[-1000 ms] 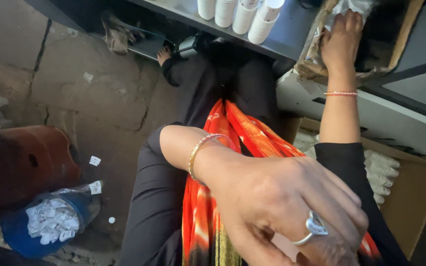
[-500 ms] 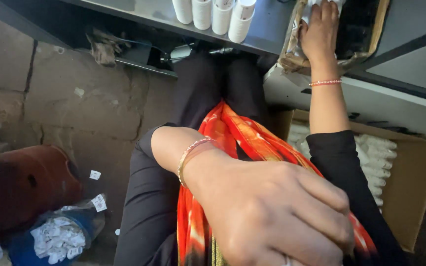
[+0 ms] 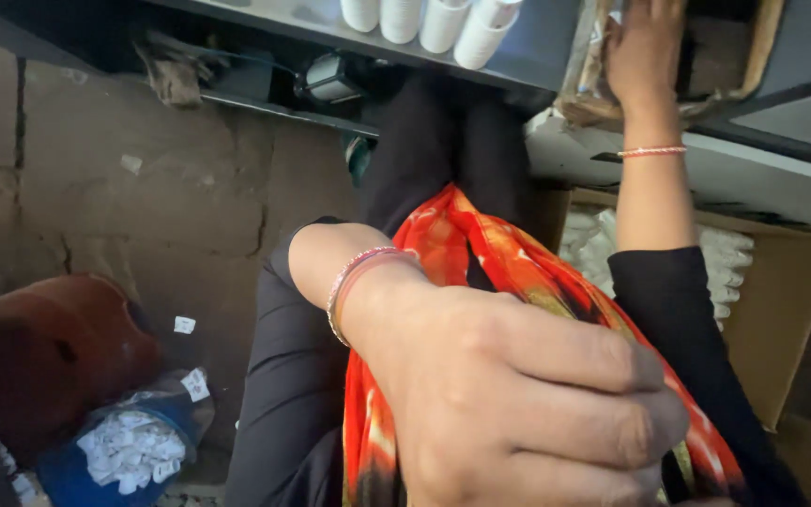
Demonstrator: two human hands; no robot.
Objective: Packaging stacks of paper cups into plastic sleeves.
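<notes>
The right hand reaches into a worn cardboard box, its grip hidden, while the left hand is curled shut near the soft, light, floppy orange scarf, holding nothing I can see.

- The left hand is nearest the camera, low in the middle of the view, over the lap.
- A scarf runs down the lap beneath that hand, between the two forearms.
- The right hand reaches up at the far right into a cardboard tray on the shelf.
- A row of cups stands on the shelf, left of the tray.
- An open carton sits below the shelf, right of the right forearm.
- On the floor at lower left lies a bag, just right of a clay pot.
</notes>
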